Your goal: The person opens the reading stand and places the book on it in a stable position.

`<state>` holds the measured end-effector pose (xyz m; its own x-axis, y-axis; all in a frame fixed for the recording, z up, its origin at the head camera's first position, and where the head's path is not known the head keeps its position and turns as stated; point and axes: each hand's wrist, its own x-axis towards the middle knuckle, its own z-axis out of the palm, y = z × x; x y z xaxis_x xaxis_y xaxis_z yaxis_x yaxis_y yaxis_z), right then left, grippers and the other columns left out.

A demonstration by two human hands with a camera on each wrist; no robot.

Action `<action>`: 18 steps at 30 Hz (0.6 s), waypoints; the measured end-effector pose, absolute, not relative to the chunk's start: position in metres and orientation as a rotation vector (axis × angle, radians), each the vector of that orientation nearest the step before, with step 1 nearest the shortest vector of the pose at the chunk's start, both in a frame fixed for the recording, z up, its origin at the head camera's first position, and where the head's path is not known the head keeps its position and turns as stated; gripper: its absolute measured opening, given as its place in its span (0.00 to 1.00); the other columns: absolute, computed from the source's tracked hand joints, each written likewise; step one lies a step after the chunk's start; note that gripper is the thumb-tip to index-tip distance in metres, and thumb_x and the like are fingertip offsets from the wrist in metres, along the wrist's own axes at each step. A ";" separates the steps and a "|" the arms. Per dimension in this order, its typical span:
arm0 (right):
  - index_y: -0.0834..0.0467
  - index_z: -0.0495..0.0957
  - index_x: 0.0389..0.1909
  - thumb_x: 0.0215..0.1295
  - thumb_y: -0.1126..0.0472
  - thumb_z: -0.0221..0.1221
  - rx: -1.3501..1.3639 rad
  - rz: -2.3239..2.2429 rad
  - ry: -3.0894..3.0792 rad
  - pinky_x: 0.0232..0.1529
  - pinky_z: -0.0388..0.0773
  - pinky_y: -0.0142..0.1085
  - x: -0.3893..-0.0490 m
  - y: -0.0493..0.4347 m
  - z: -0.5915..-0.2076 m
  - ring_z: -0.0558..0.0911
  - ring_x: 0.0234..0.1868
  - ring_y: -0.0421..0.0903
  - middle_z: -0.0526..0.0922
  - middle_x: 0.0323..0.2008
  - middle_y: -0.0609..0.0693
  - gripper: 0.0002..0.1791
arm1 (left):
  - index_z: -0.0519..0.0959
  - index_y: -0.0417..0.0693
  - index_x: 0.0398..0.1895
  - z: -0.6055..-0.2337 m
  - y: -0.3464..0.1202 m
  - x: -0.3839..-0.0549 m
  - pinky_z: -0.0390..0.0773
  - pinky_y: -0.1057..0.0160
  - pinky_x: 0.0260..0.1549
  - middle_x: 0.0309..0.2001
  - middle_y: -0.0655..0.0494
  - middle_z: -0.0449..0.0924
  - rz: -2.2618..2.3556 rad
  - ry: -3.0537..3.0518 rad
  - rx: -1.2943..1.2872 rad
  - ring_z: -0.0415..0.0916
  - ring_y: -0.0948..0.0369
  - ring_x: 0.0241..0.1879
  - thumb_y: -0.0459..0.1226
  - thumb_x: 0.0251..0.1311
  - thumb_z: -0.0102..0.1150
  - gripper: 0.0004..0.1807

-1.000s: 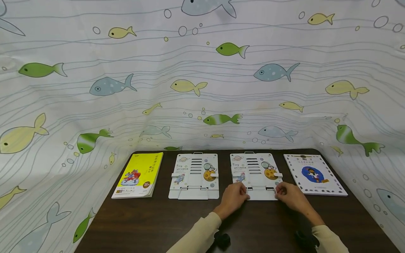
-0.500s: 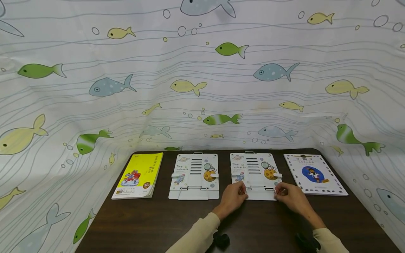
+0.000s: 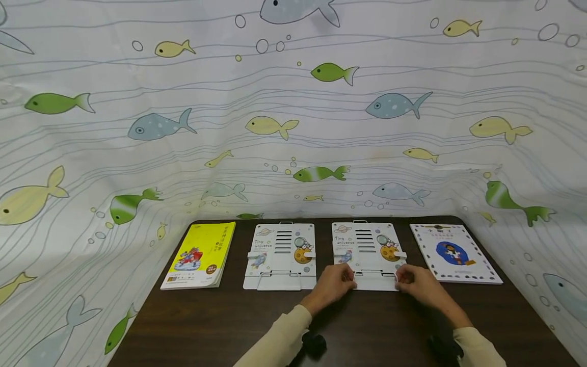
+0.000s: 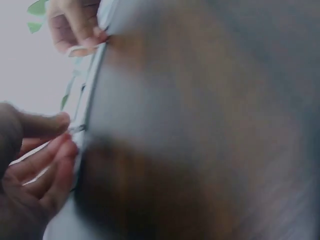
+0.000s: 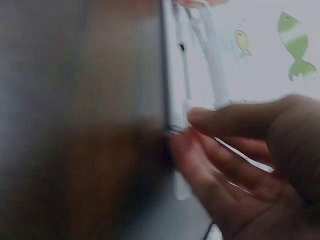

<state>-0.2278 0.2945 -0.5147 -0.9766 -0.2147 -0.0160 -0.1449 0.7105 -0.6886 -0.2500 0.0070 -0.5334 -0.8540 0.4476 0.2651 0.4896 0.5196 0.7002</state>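
Observation:
A white book stand (image 3: pixel 367 250) printed "Tiny universe", with an astronaut and a rocket, lies folded flat on the dark wooden table. At its front edge my left hand (image 3: pixel 331 283) pinches the left end of the wire page holder between thumb and fingers. My right hand (image 3: pixel 421 285) pinches the right end of the same holder. The left wrist view shows the thumb and fingertips (image 4: pixel 62 142) meeting at the stand's edge, and the right wrist view shows a matching pinch by the right thumb (image 5: pixel 215 120). Curled fingers partly hide the wire ends.
A matching book stand (image 3: pixel 282 255) lies flat to the left. Beyond it is a yellow book (image 3: pixel 202 250); a white book (image 3: pixel 454 255) with a blue circle lies at the right. A fish-patterned curtain (image 3: pixel 293 142) rises behind the table (image 3: pixel 211 326).
Both hands keep their pinch at the front of the right book stand. The whole head view has shifted very slightly.

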 end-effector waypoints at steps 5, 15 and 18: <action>0.67 0.81 0.49 0.74 0.67 0.61 -0.282 -1.191 2.682 0.32 0.83 0.36 -0.237 0.303 -0.501 0.84 0.33 0.43 0.87 0.36 0.53 0.09 | 0.86 0.39 0.42 -0.522 -0.005 -0.260 0.79 0.73 0.33 0.35 0.50 0.89 -1.297 -2.681 -0.769 0.81 0.68 0.31 0.29 0.68 0.63 0.05; 0.72 0.79 0.52 0.80 0.61 0.54 0.119 -1.163 2.898 0.31 0.82 0.38 -0.264 0.306 -0.501 0.84 0.33 0.48 0.86 0.37 0.62 0.16 | 0.85 0.36 0.42 -0.512 -0.013 -0.278 0.78 0.67 0.30 0.33 0.49 0.86 -1.375 -2.600 -0.374 0.77 0.65 0.29 0.30 0.73 0.60 0.06; 0.73 0.78 0.54 0.80 0.59 0.54 0.178 -1.109 2.949 0.35 0.80 0.44 -0.271 0.304 -0.503 0.84 0.38 0.54 0.85 0.43 0.67 0.18 | 0.83 0.35 0.43 -0.513 -0.010 -0.282 0.81 0.64 0.33 0.36 0.47 0.86 -1.353 -2.603 -0.355 0.80 0.61 0.33 0.31 0.73 0.60 0.07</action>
<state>-0.2709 0.3036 -0.5026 -0.9935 0.1104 -0.0265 0.1005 0.7466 -0.6576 -0.2817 -0.0103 -0.5132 -0.9540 0.1250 0.2725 0.2948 0.5556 0.7774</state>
